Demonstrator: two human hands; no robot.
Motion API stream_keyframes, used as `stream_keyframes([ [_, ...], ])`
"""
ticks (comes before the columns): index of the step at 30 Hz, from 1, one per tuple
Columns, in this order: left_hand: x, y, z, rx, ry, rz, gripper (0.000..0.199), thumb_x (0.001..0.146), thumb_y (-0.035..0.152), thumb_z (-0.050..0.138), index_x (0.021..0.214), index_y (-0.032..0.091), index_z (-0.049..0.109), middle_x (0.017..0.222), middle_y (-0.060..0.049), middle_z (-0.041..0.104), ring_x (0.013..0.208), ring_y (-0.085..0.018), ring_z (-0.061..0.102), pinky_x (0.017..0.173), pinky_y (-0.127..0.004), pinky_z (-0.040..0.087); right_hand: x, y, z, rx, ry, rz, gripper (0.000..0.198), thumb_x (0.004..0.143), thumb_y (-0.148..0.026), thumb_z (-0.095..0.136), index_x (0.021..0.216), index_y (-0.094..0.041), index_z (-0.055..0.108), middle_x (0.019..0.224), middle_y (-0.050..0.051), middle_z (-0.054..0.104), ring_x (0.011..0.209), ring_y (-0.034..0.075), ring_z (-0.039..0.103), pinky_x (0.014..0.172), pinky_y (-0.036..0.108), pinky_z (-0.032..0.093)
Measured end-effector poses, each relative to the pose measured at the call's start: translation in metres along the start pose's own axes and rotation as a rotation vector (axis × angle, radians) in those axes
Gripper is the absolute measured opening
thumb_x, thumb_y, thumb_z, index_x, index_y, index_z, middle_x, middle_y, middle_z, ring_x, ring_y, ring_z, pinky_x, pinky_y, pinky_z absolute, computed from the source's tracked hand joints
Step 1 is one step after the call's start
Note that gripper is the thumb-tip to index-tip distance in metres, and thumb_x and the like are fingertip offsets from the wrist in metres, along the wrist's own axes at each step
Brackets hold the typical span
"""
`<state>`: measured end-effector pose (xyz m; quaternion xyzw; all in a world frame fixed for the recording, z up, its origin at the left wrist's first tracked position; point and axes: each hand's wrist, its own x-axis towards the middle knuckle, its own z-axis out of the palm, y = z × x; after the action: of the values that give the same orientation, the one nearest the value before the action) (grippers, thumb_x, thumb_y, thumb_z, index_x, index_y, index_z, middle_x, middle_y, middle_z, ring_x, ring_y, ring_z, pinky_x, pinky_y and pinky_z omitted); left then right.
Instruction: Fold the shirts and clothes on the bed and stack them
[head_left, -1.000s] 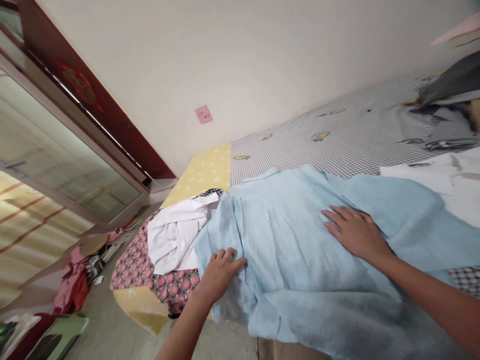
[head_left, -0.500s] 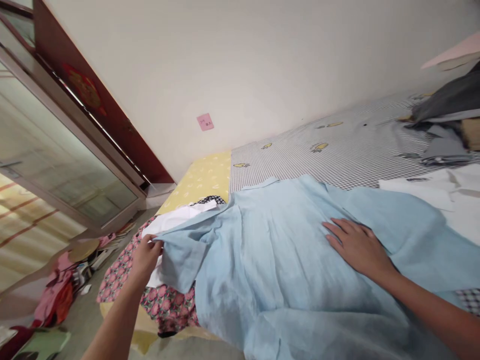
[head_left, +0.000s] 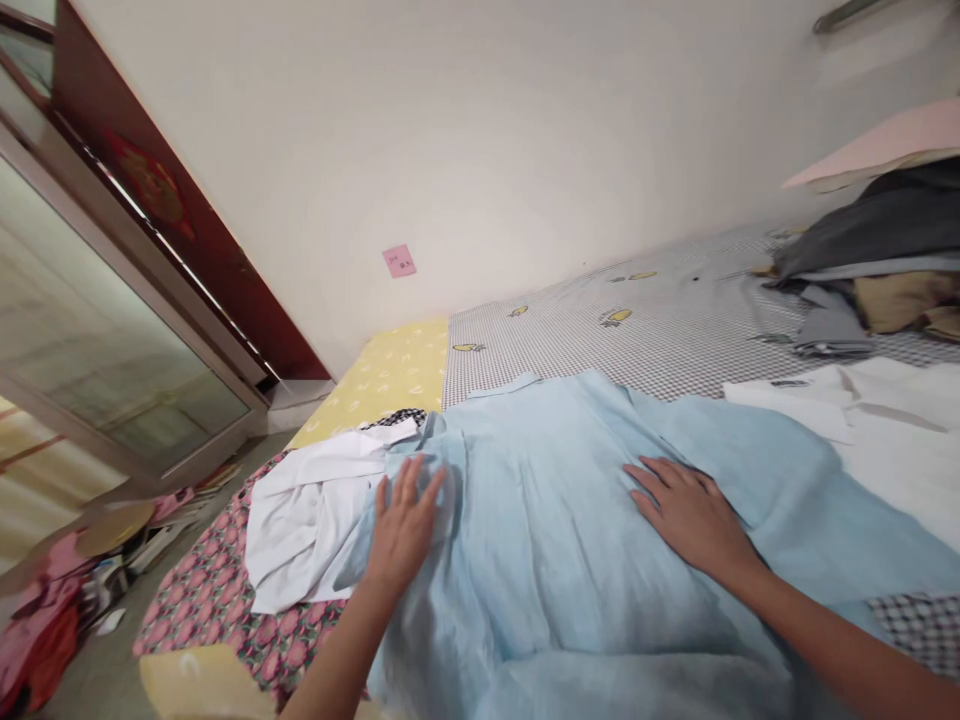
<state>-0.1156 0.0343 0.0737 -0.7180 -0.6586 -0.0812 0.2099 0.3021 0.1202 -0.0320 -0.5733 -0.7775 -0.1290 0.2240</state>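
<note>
A light blue shirt [head_left: 547,520] lies spread over the bed, its collar toward the wall. On the shirt's left side, where the sleeve is folded inward, my left hand [head_left: 403,525] rests with fingers apart. My right hand [head_left: 694,520] lies flat on the shirt near the base of the other sleeve, fingers spread. That right sleeve stretches out toward the right edge of the view. Under and beside the folded left side is a crumpled white garment [head_left: 300,520], on top of a pink floral cloth [head_left: 202,580].
A checked bedsheet [head_left: 570,340] with a yellow end [head_left: 409,365] reaches the wall. White clothing [head_left: 900,420] lies at right, with dark folded clothes [head_left: 877,230] behind it. A glass door [head_left: 135,330] stands at left. Red and pink items [head_left: 45,640] are on the floor.
My left hand has let go of the left sleeve's end and moved right onto the shirt, with the sleeve now folded inward. More white garment shows. My right hand stays on the shirt.
</note>
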Motion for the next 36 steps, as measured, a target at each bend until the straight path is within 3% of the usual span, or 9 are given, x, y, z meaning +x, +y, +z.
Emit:
stream_keyframes([
  [2,-0.004,0.006,0.017,0.039,-0.076,0.100,0.054,0.097,0.014,0.042,0.145,0.035,0.055,0.162,-0.008,0.045,0.152,-0.028,0.036,0.123,-0.061,0.024,0.000,-0.001,-0.001,-0.001,0.005,0.001,0.045,0.099,-0.035,0.038,0.130,-0.026,0.069,0.136,0.010,0.068,0.123,0.029,0.061,0.102,0.050,0.046],
  [4,-0.008,0.005,0.033,0.055,-0.129,0.041,0.048,0.100,0.021,0.041,0.143,0.033,0.058,0.156,-0.009,0.052,0.148,-0.031,0.043,0.120,-0.065,0.028,0.000,-0.002,-0.001,-0.008,0.015,-0.006,0.044,0.099,-0.034,0.039,0.130,-0.027,0.069,0.135,0.010,0.068,0.124,0.029,0.061,0.102,0.050,0.046],
  [8,-0.013,0.000,0.051,0.046,-0.115,-0.078,0.046,0.102,0.028,0.038,0.144,0.029,0.058,0.153,-0.012,0.055,0.144,-0.031,0.048,0.119,-0.065,0.030,0.000,-0.004,-0.002,-0.019,0.048,-0.021,0.044,0.100,-0.033,0.038,0.130,-0.029,0.070,0.135,0.009,0.069,0.123,0.030,0.062,0.102,0.051,0.047],
  [21,-0.019,-0.001,0.060,0.103,-0.068,-0.075,0.047,0.103,0.030,0.036,0.146,0.026,0.056,0.153,-0.012,0.056,0.142,-0.031,0.050,0.119,-0.062,0.030,-0.006,-0.001,0.005,-0.038,0.049,-0.044,0.049,0.101,-0.035,0.034,0.135,-0.029,0.067,0.142,0.008,0.066,0.129,0.033,0.058,0.106,0.055,0.043],
  [28,-0.034,-0.009,0.065,0.139,-0.098,-0.016,0.049,0.103,0.031,0.034,0.146,0.028,0.056,0.151,-0.011,0.057,0.139,-0.032,0.052,0.116,-0.061,0.031,-0.023,-0.002,0.009,0.025,-0.008,-0.030,0.051,0.097,-0.045,0.035,0.139,-0.038,0.063,0.146,0.002,0.062,0.136,0.036,0.053,0.108,0.059,0.038],
  [36,-0.020,-0.005,0.068,0.155,-0.060,-0.054,0.047,0.103,0.031,0.036,0.145,0.026,0.057,0.146,-0.012,0.062,0.135,-0.031,0.056,0.115,-0.060,0.034,-0.010,-0.001,0.010,-0.052,0.025,-0.050,0.048,0.101,-0.034,0.036,0.139,-0.033,0.065,0.146,0.003,0.063,0.134,0.033,0.055,0.108,0.055,0.039],
])
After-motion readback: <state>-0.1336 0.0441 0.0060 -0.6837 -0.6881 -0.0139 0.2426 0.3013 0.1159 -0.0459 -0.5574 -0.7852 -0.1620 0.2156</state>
